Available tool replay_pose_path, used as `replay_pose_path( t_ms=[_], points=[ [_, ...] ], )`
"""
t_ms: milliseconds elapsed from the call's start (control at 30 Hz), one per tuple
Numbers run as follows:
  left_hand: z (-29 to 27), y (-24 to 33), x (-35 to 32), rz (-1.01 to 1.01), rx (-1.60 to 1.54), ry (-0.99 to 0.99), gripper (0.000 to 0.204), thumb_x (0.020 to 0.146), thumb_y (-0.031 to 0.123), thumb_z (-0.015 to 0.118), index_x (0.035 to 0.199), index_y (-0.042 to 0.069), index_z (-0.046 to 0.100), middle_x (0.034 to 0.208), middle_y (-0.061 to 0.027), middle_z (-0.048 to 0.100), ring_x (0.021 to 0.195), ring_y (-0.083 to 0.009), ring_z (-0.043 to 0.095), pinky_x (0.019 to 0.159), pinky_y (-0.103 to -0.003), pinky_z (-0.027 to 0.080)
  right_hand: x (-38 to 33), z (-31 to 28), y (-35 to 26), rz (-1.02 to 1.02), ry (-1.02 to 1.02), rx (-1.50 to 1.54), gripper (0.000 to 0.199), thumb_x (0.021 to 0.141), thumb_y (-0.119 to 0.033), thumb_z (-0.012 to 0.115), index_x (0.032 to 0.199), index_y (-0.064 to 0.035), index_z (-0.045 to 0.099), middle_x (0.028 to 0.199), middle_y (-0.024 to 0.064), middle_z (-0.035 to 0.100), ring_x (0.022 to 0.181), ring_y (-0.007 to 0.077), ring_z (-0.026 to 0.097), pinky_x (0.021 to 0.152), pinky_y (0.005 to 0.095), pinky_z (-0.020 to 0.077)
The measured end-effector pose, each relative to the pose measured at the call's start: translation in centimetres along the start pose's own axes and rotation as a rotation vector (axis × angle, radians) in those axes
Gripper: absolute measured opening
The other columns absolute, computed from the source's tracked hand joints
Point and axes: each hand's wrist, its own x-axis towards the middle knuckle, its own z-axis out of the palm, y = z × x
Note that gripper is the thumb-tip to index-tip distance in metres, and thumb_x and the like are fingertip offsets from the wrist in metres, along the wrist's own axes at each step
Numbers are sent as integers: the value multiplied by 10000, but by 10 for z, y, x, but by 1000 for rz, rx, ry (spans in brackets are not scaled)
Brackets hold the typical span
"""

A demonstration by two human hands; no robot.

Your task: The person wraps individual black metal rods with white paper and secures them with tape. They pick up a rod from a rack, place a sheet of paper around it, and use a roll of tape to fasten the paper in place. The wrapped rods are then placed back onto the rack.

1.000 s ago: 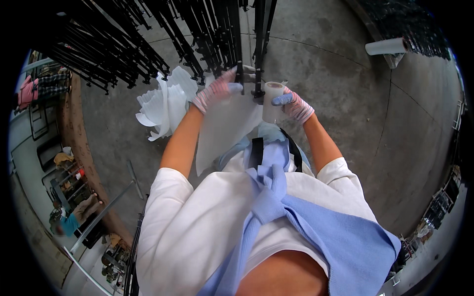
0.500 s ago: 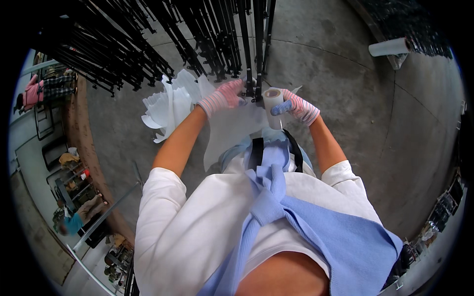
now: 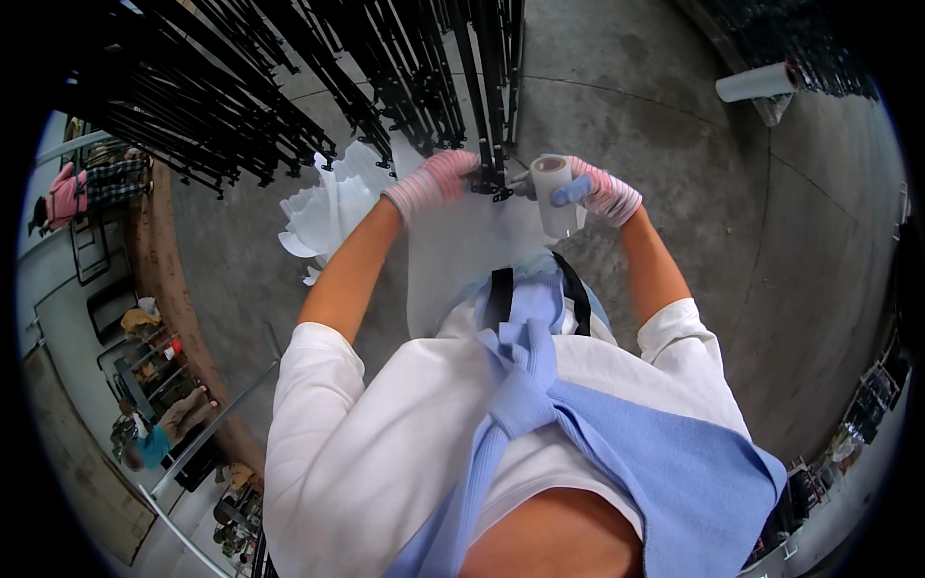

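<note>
My left hand [image 3: 438, 183], in a pink-and-white striped glove, is closed at the upper edge of a thin white foam sheet [image 3: 453, 255], right beside the lower ends of the black metal bars [image 3: 493, 173]. Its fingertips are partly hidden. The sheet hangs down in front of my body. In my right hand [image 3: 607, 193], gloved alike with blue-grey fingertips, is a roll of clear film [image 3: 555, 214] with a brown core. The roll stands nearly upright just right of the bar ends, the thumb across its near side.
More white foam sheets [image 3: 337, 207] lie crumpled on the concrete floor at left. Long black bars [image 3: 260, 116] fill the far left. Another film roll [image 3: 756, 83] is at the far right. Two people [image 3: 67, 196] are at the left rim, near a metal rail [image 3: 212, 414].
My right hand and the film roll have moved slightly right and away from me. My left hand has stayed near the bar ends, and the foam sheet hangs flatter.
</note>
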Motion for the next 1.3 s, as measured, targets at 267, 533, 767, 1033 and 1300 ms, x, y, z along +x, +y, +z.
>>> replay_pose_path(
  t_ms=[267,533,767,1033,1300],
  points=[
    [-27,68,21,-718,-586,295,96,765,59,531,805,15,608,760,-22,593,686,-92,522,629,-223,415,14,0,-38,-52,-60,-54,565,599,-147,689,1101,1,478,1010,110,561,961,202,522,869,314,377],
    [-33,43,21,8,-275,83,189,836,124,481,1005,49,522,747,38,524,609,-64,508,562,-179,412,24,6,-57,-75,-19,-232,650,523,-244,707,1083,15,503,1039,104,553,1004,196,499,901,301,351],
    [-24,12,35,-27,-505,133,270,747,114,619,984,45,509,887,-9,558,834,-95,520,755,-243,416,20,-4,-46,-284,121,-63,445,618,-123,627,1037,-18,523,931,61,580,857,154,549,780,279,423],
    [-20,30,35,-312,-835,308,290,847,234,410,987,-5,495,947,-98,530,868,-228,532,816,-381,436,44,-42,-70,-419,504,394,466,710,-329,619,1004,14,505,924,165,564,852,286,564,758,404,465],
    [-26,13,26,-158,-321,139,290,828,251,475,1049,66,508,1019,-67,547,941,-175,523,825,-302,423,33,13,-105,-549,456,438,564,745,-507,520,1053,-36,488,872,111,566,802,234,565,734,373,469]
  ],
)
